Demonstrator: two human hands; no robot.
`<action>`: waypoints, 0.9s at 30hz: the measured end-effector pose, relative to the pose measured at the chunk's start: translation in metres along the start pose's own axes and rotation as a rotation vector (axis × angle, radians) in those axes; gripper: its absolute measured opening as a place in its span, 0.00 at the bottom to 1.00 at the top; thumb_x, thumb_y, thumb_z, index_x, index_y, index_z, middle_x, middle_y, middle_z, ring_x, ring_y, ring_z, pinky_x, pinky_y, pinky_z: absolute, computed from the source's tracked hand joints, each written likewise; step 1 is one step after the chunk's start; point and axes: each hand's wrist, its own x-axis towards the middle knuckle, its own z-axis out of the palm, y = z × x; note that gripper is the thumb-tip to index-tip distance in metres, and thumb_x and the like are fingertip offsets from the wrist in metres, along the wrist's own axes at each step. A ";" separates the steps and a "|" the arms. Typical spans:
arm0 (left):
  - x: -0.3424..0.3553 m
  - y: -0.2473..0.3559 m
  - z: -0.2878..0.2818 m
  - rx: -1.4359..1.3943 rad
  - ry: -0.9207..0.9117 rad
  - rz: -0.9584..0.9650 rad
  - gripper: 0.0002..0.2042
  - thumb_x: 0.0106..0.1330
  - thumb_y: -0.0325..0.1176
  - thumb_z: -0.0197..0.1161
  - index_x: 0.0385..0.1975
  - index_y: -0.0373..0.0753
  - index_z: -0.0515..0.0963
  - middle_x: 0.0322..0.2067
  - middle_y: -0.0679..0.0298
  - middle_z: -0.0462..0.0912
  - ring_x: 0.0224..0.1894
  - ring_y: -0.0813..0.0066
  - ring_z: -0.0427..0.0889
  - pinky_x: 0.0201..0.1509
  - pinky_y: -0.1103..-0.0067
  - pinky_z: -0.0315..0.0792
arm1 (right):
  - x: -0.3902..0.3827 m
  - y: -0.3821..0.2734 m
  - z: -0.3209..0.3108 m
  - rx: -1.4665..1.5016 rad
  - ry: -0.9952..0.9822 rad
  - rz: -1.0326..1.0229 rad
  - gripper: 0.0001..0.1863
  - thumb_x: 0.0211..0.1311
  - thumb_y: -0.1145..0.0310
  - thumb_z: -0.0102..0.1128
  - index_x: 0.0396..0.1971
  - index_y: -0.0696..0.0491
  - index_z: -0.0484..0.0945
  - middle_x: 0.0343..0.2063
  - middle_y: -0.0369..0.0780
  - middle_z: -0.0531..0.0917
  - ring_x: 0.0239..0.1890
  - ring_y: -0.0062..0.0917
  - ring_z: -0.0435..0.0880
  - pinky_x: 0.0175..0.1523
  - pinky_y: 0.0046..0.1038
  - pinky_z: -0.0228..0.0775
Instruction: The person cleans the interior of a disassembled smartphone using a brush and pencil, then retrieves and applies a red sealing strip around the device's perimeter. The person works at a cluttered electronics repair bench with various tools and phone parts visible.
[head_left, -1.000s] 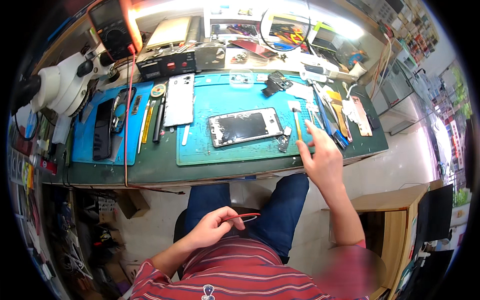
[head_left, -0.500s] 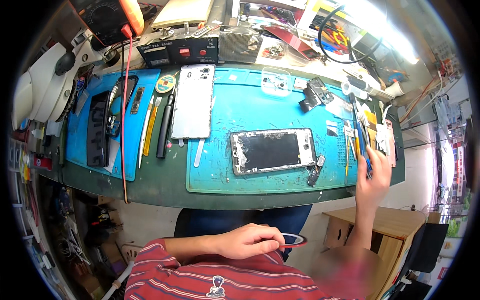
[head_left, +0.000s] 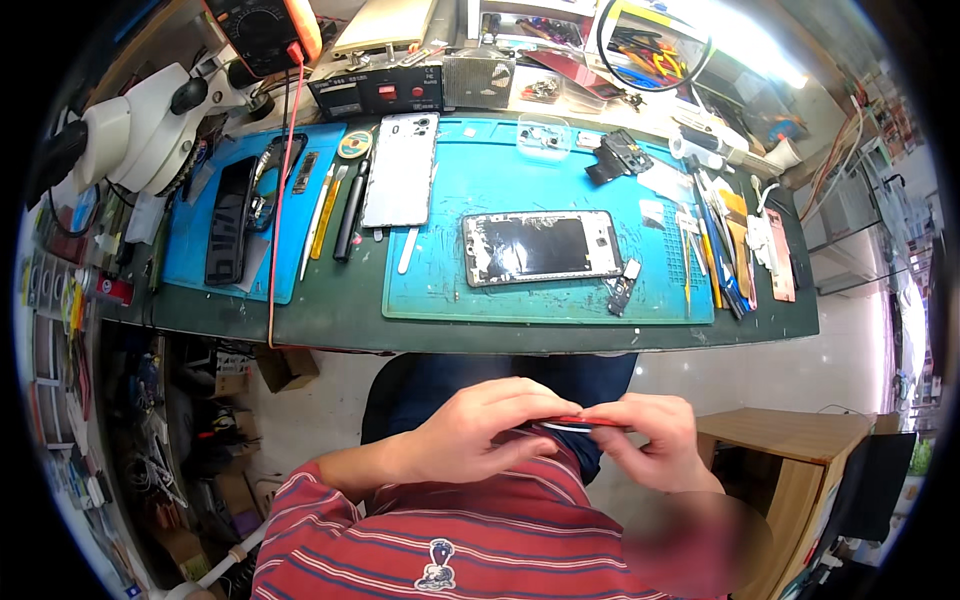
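Bright overhead glare washes out the upper right, and fisheye bending darkens and curves the rim.

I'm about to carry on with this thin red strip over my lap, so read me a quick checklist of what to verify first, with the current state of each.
1. Both hands on the strip: ok. The left hand and right hand pinch the thin red strip between them.
2. Strip is over the lap, off the bench: ok.
3. Opened phone lies flat on the blue mat: ok.
4. White back cover is set apart from the phone: ok.
5. Small part beside the phone sits away from the mat edge: ok.
6. Strip undamaged: cannot tell, too thin to see.
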 end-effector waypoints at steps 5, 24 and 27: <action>0.000 0.007 0.007 0.202 0.204 0.016 0.15 0.62 0.19 0.75 0.48 0.36 0.86 0.43 0.59 0.87 0.43 0.65 0.86 0.45 0.74 0.81 | -0.005 -0.001 0.018 0.073 0.125 0.029 0.13 0.60 0.78 0.75 0.45 0.56 0.87 0.31 0.41 0.89 0.27 0.27 0.88 0.31 0.26 0.78; 0.020 0.005 -0.003 0.012 0.260 -0.082 0.16 0.62 0.15 0.71 0.48 0.35 0.79 0.43 0.57 0.87 0.43 0.69 0.88 0.44 0.76 0.82 | 0.009 0.008 0.021 0.181 0.254 0.143 0.14 0.63 0.80 0.74 0.48 0.59 0.87 0.34 0.43 0.91 0.32 0.24 0.90 0.37 0.24 0.82; 0.024 0.002 -0.014 0.355 0.201 0.139 0.18 0.57 0.17 0.77 0.47 0.36 0.83 0.43 0.58 0.89 0.41 0.60 0.89 0.44 0.73 0.81 | 0.018 0.008 0.019 0.083 0.182 0.021 0.14 0.62 0.79 0.75 0.48 0.58 0.87 0.33 0.43 0.90 0.33 0.26 0.90 0.37 0.25 0.82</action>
